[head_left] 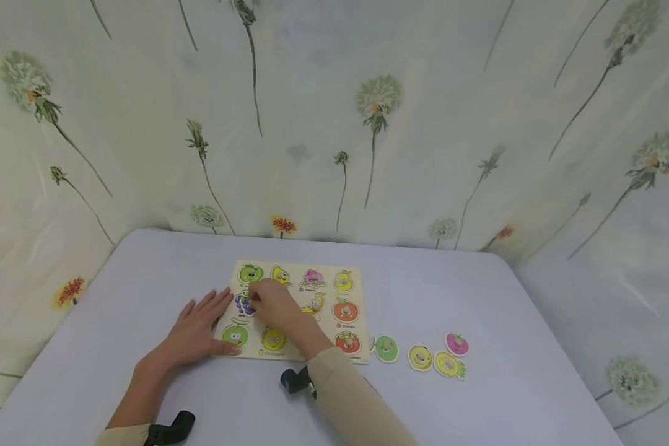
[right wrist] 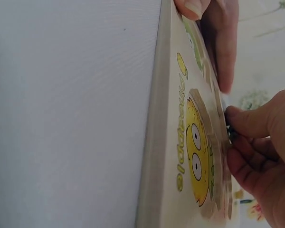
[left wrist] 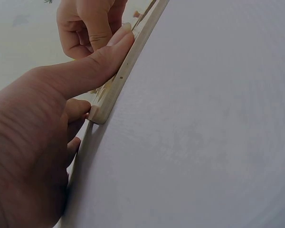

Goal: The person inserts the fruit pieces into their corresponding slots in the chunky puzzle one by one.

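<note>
A wooden fruit puzzle board (head_left: 326, 329) lies flat on the table. My left hand (head_left: 195, 331) rests at its left side with fingers extended, the thumb lying along the front left corner. Over the board's left part, my right hand (head_left: 281, 310) pinches the purple grape puzzle piece (head_left: 243, 305) between thumb and fingertips. In the right wrist view those fingertips (right wrist: 235, 114) meet low over the board, beyond the printed pineapple (right wrist: 197, 152). Whether the grape piece sits fully in its recess cannot be made out. The right hand and forearm hide the board's middle.
To the right of the board lie a green round piece (head_left: 387, 349), a yellow round piece (head_left: 420, 358), a pineapple piece (head_left: 448, 365) and a purple piece (head_left: 457, 344). A dandelion-print cloth (head_left: 323, 124) hangs behind the white table (head_left: 451, 291).
</note>
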### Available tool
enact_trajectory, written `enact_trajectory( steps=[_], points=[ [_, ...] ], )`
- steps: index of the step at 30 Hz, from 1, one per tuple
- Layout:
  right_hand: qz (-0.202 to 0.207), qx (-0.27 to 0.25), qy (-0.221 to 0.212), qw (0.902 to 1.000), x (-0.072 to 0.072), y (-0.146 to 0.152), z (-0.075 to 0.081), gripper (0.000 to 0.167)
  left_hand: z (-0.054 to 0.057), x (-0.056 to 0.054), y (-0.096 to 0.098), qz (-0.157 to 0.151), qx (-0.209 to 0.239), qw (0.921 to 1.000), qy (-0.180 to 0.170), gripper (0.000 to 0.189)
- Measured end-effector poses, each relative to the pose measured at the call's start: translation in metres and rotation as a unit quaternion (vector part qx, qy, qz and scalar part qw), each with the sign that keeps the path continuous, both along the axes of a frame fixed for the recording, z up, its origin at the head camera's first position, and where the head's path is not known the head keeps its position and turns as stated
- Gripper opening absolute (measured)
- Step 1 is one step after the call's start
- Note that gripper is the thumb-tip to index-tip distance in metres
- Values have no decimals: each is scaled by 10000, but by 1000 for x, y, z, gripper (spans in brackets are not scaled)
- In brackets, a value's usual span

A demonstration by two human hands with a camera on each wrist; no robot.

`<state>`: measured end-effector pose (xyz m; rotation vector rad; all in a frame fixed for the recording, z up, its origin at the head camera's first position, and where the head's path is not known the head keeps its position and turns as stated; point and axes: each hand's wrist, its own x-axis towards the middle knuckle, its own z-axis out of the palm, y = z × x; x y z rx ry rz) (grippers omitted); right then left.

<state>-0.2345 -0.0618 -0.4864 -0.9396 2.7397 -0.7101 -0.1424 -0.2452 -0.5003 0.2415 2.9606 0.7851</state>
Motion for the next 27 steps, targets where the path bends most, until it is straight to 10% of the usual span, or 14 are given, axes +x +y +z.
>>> enact_trajectory(
  steps=[27],
  points=[
    [-2,105,14,9999,-3,-12,1,5,-4,-2,-2,-11,7,10000,-26,116]
  ],
)
